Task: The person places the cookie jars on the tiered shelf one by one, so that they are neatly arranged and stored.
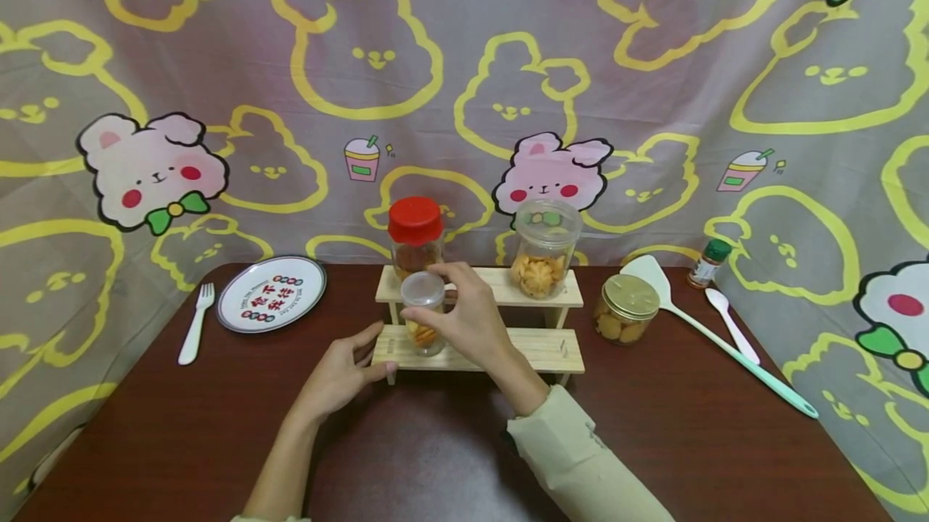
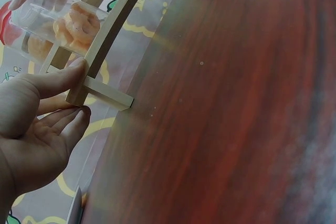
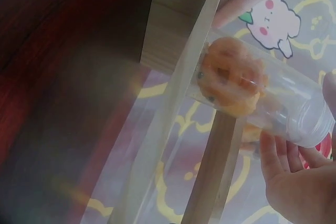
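Observation:
A two-tier wooden rack [image 1: 537,348] stands mid-table. My left hand [image 1: 339,373] pinches the left end of its lower step; in the left wrist view the thumb lies on one face of the plank [image 2: 113,30] and fingers on the other. On that lower step, near its left end, a small clear jar [image 1: 424,336] with orange-yellow cookies stands upright. My right hand [image 1: 473,324] holds it near the top between thumb and fingers. The right wrist view shows the jar's cookies [image 3: 231,77] close against the step. A red-lidded jar [image 1: 416,223] is behind, partly hidden.
On the upper step's right side stands a larger clear jar [image 1: 546,252] of cookies. Right of the rack are a gold-lidded jar [image 1: 626,308], a spatula [image 1: 714,336], a spoon [image 1: 733,327] and a green-capped bottle [image 1: 710,264]. Leftward lie a plate [image 1: 239,296] and a fork [image 1: 196,324].

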Tool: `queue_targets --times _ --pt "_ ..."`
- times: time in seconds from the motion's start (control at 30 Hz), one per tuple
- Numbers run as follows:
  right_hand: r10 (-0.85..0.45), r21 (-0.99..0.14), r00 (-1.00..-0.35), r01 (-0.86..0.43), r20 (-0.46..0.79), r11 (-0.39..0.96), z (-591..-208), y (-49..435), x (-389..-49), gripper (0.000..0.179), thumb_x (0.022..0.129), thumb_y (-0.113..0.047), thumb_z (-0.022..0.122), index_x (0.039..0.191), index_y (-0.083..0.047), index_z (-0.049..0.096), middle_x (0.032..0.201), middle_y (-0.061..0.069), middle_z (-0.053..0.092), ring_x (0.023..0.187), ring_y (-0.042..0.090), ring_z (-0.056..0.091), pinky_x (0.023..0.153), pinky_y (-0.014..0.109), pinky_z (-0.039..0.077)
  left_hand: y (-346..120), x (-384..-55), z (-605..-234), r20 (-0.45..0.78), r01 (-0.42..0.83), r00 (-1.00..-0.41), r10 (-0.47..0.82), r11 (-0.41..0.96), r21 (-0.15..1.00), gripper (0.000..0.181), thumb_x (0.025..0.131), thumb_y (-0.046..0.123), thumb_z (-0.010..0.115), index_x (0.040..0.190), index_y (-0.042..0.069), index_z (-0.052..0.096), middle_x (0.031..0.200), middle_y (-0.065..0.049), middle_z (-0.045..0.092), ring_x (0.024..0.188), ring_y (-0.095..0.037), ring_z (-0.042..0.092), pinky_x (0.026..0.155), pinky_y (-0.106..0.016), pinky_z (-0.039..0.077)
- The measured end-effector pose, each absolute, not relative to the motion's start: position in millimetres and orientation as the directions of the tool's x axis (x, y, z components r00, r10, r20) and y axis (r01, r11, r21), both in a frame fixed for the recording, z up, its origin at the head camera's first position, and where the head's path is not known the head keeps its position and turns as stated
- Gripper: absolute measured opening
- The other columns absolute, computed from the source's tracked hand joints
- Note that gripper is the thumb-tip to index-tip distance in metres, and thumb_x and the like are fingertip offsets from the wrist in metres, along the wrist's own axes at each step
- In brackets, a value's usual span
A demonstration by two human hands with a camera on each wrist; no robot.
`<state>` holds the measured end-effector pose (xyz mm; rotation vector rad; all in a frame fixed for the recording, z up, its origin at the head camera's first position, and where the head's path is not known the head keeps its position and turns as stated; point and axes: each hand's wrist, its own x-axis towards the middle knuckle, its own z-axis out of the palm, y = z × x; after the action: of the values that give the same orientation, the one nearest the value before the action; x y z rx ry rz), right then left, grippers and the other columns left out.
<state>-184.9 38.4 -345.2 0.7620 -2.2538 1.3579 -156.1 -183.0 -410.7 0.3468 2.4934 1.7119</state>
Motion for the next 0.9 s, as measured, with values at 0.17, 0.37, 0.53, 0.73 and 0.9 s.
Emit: queue_targets --times 0.17,0.37,0.53,0.73,0.9 --pt "-0.253 -0.69 -0.787 -0.615 0.562 0.382 -344 39 -185 0.056 0.074 -0.023 0.094 0.118 -0.002 0.066 0.11 0.006 0.064 0.098 0.017 0.061 0.079 0.03 0.061 -183 -157 -412 0.038 0.119 -0.971 0.237 0.335 0.935 0.073 0.09 0.002 0.076 0.148 -0.016 0.036 0.154 -0.03 0.036 0.136 -0.038 0.044 0.107 -0.038 0.043" --pt "-0.27 -0.703 -0.784 -0.621 0.559 0.347 -344 42 -184 0.058 0.074 -0.02 0.093 0.12 -0.001 0.064 0.111 0.007 0.062 0.1 0.017 0.062 0.08 0.025 0.06 -183 -155 -410 0.051 0.135 -0.966 0.253 0.326 0.936 0.073 0.09 0.003 0.075 0.147 -0.018 0.035 0.153 -0.032 0.036 0.135 -0.04 0.044 0.106 -0.041 0.044" --pt "-0.28 -0.694 -0.773 -0.634 0.569 0.341 -343 47 -184 0.059 0.075 -0.021 0.093 0.122 -0.001 0.064 0.112 0.007 0.062 0.102 0.017 0.062 0.082 0.029 0.061 -183 -154 -408 0.047 0.126 -0.966 0.253 0.306 0.944 0.073 0.09 0.001 0.075 0.147 -0.019 0.034 0.153 -0.032 0.035 0.135 -0.041 0.044 0.106 -0.041 0.044" --pt "-0.267 -0.691 -0.767 -0.641 0.583 0.334 -340 55 -182 0.059 0.076 -0.019 0.093 0.123 0.002 0.064 0.114 0.01 0.063 0.103 0.021 0.064 0.082 0.033 0.062 -183 -155 -408 0.039 0.115 -0.968 0.249 0.299 0.947 0.073 0.09 0.001 0.075 0.147 -0.019 0.034 0.154 -0.032 0.035 0.136 -0.04 0.043 0.106 -0.041 0.044" --pt "-0.249 -0.69 -0.763 -0.646 0.596 0.325 -338 66 -180 0.056 0.076 -0.017 0.092 0.121 0.002 0.065 0.11 0.014 0.065 0.102 0.026 0.065 0.083 0.037 0.062 -183 -154 -408 0.04 0.116 -0.968 0.247 0.301 0.947 0.073 0.09 0.001 0.075 0.148 -0.018 0.034 0.154 -0.032 0.034 0.136 -0.04 0.043 0.107 -0.042 0.044"
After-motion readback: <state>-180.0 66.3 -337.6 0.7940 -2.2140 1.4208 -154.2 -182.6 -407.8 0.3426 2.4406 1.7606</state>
